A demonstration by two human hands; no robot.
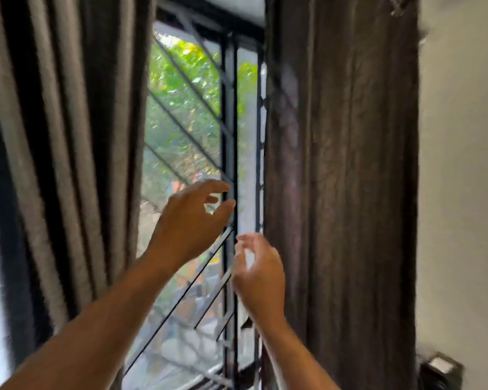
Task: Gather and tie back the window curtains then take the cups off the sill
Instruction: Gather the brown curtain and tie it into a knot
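A dark brown curtain point(341, 178) hangs in folds on the right side of the window. A second dark curtain point(68, 142) hangs on the left. Between them the window point(186, 122) shows black bars and green leaves outside. My left hand point(192, 220) is raised in front of the glass with loosely curled fingers that hold nothing. My right hand point(258, 271) is lower, just left of the right curtain's edge, fingers relaxed and apart from the cloth. The frame is blurred. No cups or sill are in view.
A pale wall point(459, 178) runs down the right side. A dark object point(440, 370) sits at the bottom right corner. A black vertical window frame bar point(230, 122) stands behind my hands.
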